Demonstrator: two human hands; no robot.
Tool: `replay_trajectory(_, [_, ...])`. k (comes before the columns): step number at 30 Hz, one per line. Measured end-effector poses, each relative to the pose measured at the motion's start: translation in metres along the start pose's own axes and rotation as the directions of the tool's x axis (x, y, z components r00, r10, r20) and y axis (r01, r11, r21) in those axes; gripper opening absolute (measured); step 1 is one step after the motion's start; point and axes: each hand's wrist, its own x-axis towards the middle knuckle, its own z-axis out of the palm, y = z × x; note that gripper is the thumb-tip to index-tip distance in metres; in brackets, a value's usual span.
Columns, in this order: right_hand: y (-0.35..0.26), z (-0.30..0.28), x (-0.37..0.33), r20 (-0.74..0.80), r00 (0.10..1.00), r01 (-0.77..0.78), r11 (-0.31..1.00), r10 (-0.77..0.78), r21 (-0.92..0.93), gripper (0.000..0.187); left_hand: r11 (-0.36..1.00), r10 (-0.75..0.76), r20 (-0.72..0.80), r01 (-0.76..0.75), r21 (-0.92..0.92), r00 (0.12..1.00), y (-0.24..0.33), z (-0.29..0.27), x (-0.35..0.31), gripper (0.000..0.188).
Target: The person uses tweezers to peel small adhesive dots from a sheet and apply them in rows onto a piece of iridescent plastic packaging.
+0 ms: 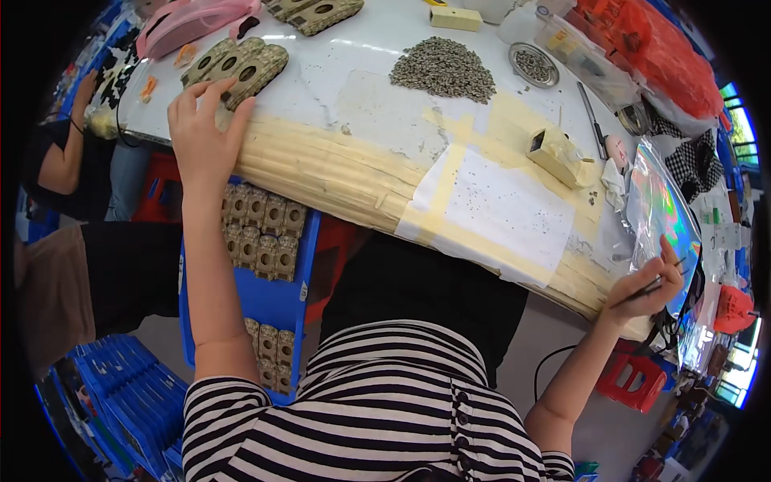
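Observation:
At the left of the table, my left hand (202, 132) is open, fingers spread and thumb apart. Its fingertips lie at the near edge of a row of camouflage-patterned housings (261, 63), each with an oval hole; whether they press on them I cannot tell. My right hand (652, 287) is off to the right by the table's corner, closed on slim dark tweezers (639, 294) whose thin tips point up and right. A heap of small grey metal parts (442, 71) lies on the far middle of the table. Beside it a round metal dish (554, 79) holds more of them.
Taped white paper (490, 213) covers the table's front edge. A small tan block (554, 157) stands behind it, near a long grey tool (592, 120). Below the table, a blue tray (269, 301) holds several housings. Another person's arm (71, 157) shows at far left.

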Motion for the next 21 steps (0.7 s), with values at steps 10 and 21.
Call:
replay_trajectory(10, [-0.001,0.004,-0.001,0.037,0.992,-0.117,0.98,0.125,-0.164,0.017,0.991,0.058,0.049,-0.052,-0.122,0.997,-0.003,0.026,0.003,0.032])
replay_trajectory(21, [-0.005,0.0,-0.004,0.091,0.988,-0.1,0.967,0.124,-0.234,0.014,0.986,0.104,0.116,-0.087,-0.139,0.988,-0.007,0.025,0.004,0.025])
